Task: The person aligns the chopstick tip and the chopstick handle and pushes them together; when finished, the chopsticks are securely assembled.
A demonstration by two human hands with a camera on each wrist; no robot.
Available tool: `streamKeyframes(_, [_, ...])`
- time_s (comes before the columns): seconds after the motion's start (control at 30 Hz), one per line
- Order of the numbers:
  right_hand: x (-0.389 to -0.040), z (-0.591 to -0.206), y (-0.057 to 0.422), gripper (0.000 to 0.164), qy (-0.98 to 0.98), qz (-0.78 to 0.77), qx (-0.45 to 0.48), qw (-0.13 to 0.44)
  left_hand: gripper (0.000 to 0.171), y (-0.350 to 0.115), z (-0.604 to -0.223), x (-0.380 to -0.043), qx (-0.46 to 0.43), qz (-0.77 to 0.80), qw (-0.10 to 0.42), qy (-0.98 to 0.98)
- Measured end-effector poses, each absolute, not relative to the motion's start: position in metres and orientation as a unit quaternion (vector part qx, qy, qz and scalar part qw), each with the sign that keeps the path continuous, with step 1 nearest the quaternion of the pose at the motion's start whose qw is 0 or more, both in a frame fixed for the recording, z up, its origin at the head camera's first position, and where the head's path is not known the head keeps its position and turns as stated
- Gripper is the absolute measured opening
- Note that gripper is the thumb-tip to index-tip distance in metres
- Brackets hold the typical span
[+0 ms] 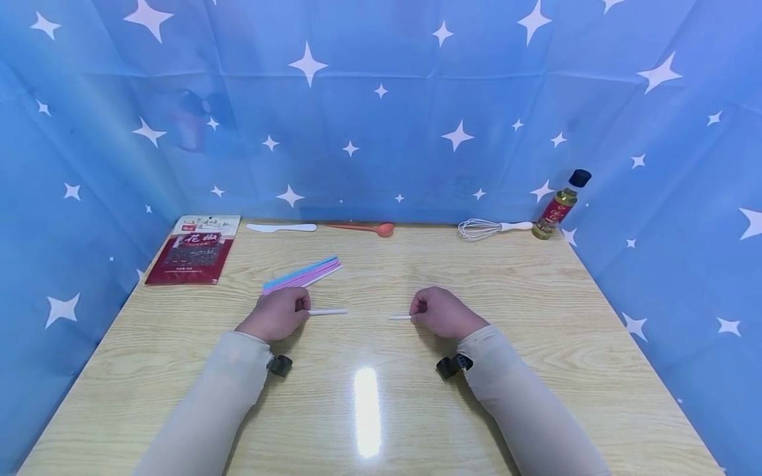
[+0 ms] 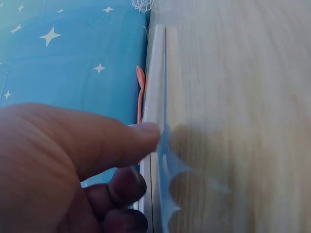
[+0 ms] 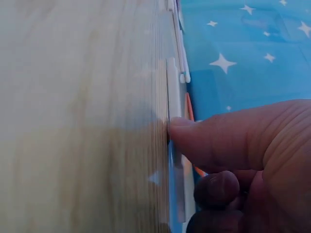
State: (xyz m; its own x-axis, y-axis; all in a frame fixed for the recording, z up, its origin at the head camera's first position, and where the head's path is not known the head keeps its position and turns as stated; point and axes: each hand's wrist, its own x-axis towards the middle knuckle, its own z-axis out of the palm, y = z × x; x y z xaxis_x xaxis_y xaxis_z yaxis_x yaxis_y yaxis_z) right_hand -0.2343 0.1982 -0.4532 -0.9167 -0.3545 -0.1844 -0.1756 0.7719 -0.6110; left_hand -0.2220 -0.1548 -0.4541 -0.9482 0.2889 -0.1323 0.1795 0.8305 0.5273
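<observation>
In the head view, my left hand [image 1: 278, 314] is low over the table, left of centre, and pinches a thin white straw [image 1: 329, 311] that points right. My right hand [image 1: 442, 312] pinches another thin white straw [image 1: 400, 317], whose short visible end points left. A gap separates the two ends. Thumb and fingertips meet on the left straw [image 2: 156, 73] in the left wrist view, and on the right one [image 3: 173, 87] in the right wrist view. Just beyond my left hand lies a bundle of blue, pink and white straws [image 1: 303, 272], partly hidden by that hand.
Along the table's [image 1: 381, 396] back edge lie a red seasoning packet [image 1: 193, 251], a white knife [image 1: 281, 227], an orange-red spoon [image 1: 384, 229] and a whisk [image 1: 483, 228]. A bottle with a black cap [image 1: 555, 210] stands at the back right. A blue starry curtain [image 1: 381, 145] hangs behind.
</observation>
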Motion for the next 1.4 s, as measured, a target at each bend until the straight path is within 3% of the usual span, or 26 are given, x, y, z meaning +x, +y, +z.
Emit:
streamKeyframes(0.53, [-0.228, -0.444, 0.185, 0.008, 0.879, -0.404, -0.24, 0.081, 0.004, -0.131, -0.449, -0.213, 0.184, 0.374, 0.055, 0.907])
streamKeyframes(1.4, [-0.224, -0.442, 0.182, 0.004, 0.868, -0.432, -0.234, 0.069, 0.005, -0.126, -0.452, -0.212, 0.173, 0.402, 0.022, 0.899])
